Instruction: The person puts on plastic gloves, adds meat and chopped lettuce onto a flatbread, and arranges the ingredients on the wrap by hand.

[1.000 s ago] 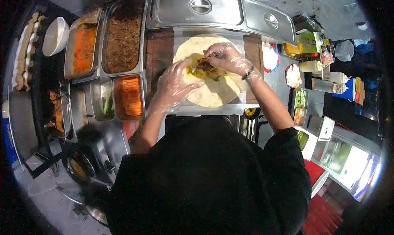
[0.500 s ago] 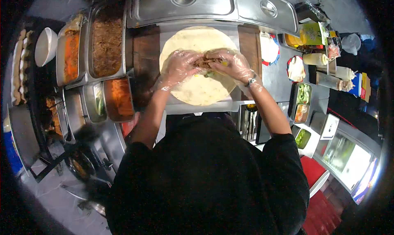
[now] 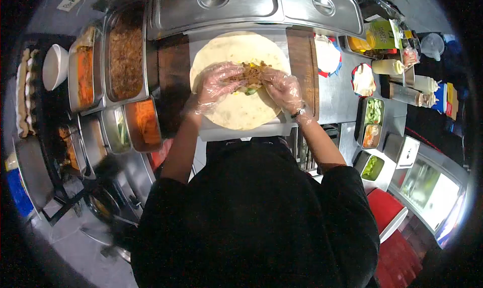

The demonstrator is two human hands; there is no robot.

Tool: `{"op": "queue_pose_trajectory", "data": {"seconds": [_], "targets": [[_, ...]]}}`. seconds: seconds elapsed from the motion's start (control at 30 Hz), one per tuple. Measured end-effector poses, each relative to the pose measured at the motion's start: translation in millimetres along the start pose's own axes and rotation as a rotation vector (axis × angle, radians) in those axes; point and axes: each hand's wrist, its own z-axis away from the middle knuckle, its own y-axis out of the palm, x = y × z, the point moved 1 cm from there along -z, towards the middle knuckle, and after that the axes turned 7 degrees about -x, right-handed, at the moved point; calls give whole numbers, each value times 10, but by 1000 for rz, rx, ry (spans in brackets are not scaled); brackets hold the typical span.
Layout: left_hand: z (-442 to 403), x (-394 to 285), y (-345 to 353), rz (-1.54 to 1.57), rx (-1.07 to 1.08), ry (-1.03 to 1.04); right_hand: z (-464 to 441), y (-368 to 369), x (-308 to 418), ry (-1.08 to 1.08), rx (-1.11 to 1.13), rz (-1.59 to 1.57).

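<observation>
At nine o'clock of the meat (image 3: 255, 76), the left hand (image 3: 219, 84) is cupped, unclenched, mirrored by the right hand (image 3: 284, 90) at three, seemingly so the heap is kept central on the flatbread (image 3: 241, 112); beneath lies paper (image 3: 221, 134), perhaps shielding the board (image 3: 303, 64).

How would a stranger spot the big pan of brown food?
Find the round flatbread on the wooden board. Left of the board is a cluster of steel pans; yours is the large pan toward the back. Its brown shreds set it apart from the bright orange food farther left.
</observation>
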Motion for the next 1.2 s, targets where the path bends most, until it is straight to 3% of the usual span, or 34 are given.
{"op": "queue_pose_trajectory", "data": {"seconds": [0.2, 0.3, 0.4, 0.47, 0.6, 0.7, 0.77, 0.8, 0.9, 0.93, 1.0, 1.1, 1.2], "targets": [[-4, -64, -44, 74, -48, 6, 7, -187, 60, -109, -127, -105], [20, -58, -45, 103, -82, -30, -19, -204, 0, -21, -132, -46], [26, -22, -19, 367, -104, -212, -105, -205, 50, 35, -138, -98], [-4, 0, -9, 266, -53, -104, -143, -176, 103, 110, -129, -178], [-19, 45, 3, 170, -27, -1, -126, -132, 125, 26, 0, -45], [-7, 54, -97, 200, 20, -44, -158, -222, 75, -13, 34, -18], [34, 45, -200, 377, -85, -296, -226, -248, 76, -43, 39, -63], [-13, 30, -325, 282, -18, -164, -285, -263, 110, -65, 46, -31], [101, 187, -311, 291, -128, -210, -450, -226, 215, -7, 202, -21], [81, 139, -341, 289, -125, -210, -464, -176, 225, -75, 252, 2], [21, -31, -377, -56, -1, 108, -509, -30, 81, -257, 364, 113], [79, 105, -206, -70, 52, 98, -497, 101, -1, -345, 326, 105], [108, 352, -85, 117, 79, 2, -432, 217, -116, -331, 345, 18]]}}
